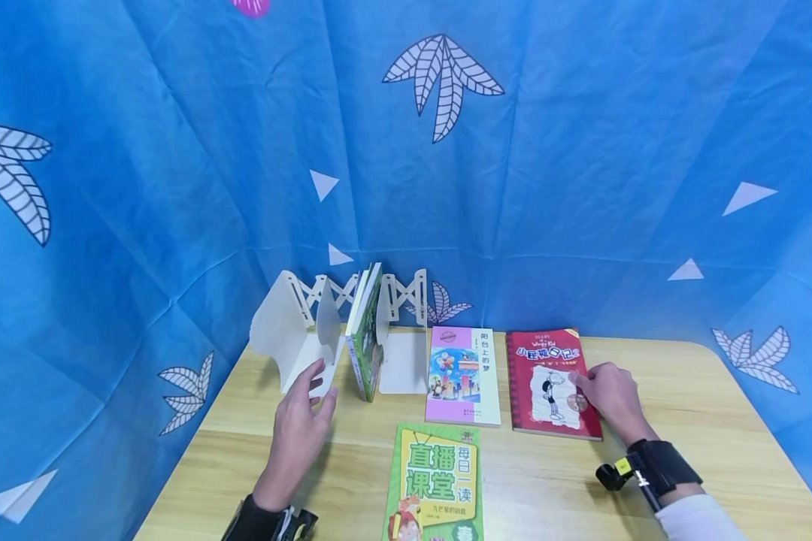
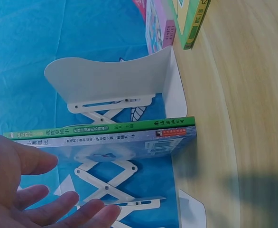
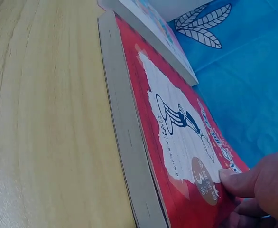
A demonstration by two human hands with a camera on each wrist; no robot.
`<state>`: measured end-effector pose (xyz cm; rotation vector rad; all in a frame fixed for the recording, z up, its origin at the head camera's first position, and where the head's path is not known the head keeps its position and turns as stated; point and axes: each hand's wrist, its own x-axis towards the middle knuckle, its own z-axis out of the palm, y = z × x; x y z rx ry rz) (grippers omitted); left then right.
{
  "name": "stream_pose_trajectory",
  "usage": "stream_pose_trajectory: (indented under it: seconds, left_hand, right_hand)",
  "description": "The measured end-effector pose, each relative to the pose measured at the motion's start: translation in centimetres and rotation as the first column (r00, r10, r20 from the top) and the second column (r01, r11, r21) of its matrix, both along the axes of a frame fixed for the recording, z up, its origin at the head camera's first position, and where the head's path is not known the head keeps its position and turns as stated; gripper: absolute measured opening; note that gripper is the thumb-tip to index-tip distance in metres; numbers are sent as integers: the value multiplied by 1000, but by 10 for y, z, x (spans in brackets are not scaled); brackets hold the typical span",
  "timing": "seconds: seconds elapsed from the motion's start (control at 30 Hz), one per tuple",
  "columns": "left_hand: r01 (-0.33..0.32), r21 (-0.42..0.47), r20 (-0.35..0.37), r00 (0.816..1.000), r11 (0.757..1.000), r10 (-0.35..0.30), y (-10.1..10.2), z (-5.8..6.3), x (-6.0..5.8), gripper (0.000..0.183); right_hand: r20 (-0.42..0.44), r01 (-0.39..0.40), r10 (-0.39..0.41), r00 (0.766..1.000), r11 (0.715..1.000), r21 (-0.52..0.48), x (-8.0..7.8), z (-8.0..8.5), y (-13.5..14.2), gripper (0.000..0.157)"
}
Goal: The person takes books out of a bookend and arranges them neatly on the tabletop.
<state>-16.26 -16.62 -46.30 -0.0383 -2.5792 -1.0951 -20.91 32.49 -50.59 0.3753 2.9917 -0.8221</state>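
Observation:
My right hand (image 1: pixel 612 398) grips the right edge of a red comic diary book (image 1: pixel 548 383) lying flat on the table. In the right wrist view the thumb (image 3: pixel 241 182) presses on its cover, while the other fingers are curled at its edge. My left hand (image 1: pixel 301 436), fingers loosely spread, is in front of a white expandable bookend rack (image 1: pixel 271 327) and holds nothing. Two thin books (image 1: pixel 365 334) stand upright in the rack; their spines (image 2: pixel 129 128) show beside the left hand in the left wrist view.
A pink-and-white book (image 1: pixel 462 376) lies flat between the rack and the red book. Nearer the front lies a green book (image 1: pixel 436 481) with a yellow panel. Behind the wooden table (image 1: pixel 704 421) hangs a blue patterned cloth (image 1: pixel 555 188).

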Motion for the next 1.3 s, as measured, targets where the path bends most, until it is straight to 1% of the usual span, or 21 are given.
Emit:
stream_pose_trajectory:
  seconds: [0.27, 0.67, 0.9, 1.07, 1.2, 1.3]
  left_hand:
    - [0, 1, -7, 1000, 1000, 1, 0, 1, 0, 56]
    - [7, 7, -1, 1000, 1000, -7, 2, 3, 0, 56]
    - [8, 14, 0, 1000, 1000, -8, 2, 4, 0, 56]
    - [14, 17, -3, 1000, 1000, -14, 3, 5, -2, 57]
    - [15, 22, -5, 1000, 1000, -15, 2, 3, -3, 58]
    - [18, 28, -14, 1000, 999, -18, 2, 2, -5, 58]
  right_hand:
    - [17, 17, -17, 1000, 1000, -7, 0, -1, 0, 34]
    - [60, 30, -30, 998, 1000, 1, -3, 0, 0, 38]
    - [83, 35, -33, 996, 999, -28, -4, 0, 1, 35]
    - [88, 39, -36, 996, 999, -37, -4, 2, 0, 37]
    - [102, 29, -24, 995, 999, -45, -2, 5, -1, 39]
    - [110, 4, 1, 994, 999, -46, 2, 7, -2, 40]
